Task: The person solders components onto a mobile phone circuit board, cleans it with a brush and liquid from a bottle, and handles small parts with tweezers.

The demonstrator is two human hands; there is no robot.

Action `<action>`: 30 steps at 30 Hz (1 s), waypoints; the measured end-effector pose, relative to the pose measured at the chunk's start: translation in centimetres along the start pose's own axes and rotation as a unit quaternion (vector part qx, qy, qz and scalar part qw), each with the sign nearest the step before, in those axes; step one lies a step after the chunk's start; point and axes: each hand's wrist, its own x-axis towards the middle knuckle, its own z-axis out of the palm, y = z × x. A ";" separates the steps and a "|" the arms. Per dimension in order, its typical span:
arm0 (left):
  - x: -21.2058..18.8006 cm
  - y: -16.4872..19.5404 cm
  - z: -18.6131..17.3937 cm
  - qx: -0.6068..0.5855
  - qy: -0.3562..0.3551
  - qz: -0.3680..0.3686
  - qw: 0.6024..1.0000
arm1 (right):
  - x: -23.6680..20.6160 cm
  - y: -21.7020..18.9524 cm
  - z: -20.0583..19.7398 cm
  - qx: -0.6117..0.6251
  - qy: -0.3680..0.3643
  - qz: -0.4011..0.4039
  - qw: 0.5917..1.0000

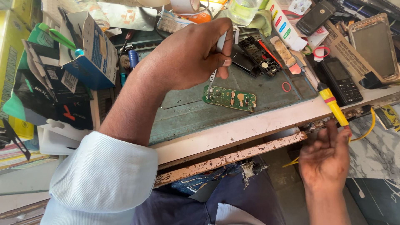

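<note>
Our left hand (187, 58) pinches tweezers (216, 62) tip-down at the green circuit board's (230, 98) nine-o'clock end, its long axis running nine-to-three, while our right hand (325, 160) hangs open off the bench (250, 125), fingertips at the yellow-handled iron (333, 106).

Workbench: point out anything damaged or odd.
The bench's front edge strip is chipped and flaking, bare patches showing through its paint. The green circuit board lies bare on the mat, out of any casing.

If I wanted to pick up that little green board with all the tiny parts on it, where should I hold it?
Probably by the two long edges of the flat green circuit board, pinched near its right end, coming from above. Its top is covered with small parts, and the left hand has metal tweezers at the left end, so the right end is free.
</note>
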 end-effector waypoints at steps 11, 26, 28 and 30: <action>0.0 -0.9 0.2 -0.013 0.014 0.047 0.999 | -2.4 -3.3 1.9 -0.392 -0.202 -0.379 0.814; 0.1 -1.1 0.2 -0.030 0.023 0.058 0.998 | -2.4 -1.7 16.5 -0.606 -0.443 -0.389 0.534; 0.0 -1.0 -0.3 -0.021 0.025 0.073 0.997 | -2.1 -1.3 17.4 -0.600 -0.460 -0.402 0.517; -0.2 -1.0 -0.6 -0.050 0.035 0.078 0.995 | -2.0 -1.0 17.6 -0.596 -0.468 -0.396 0.518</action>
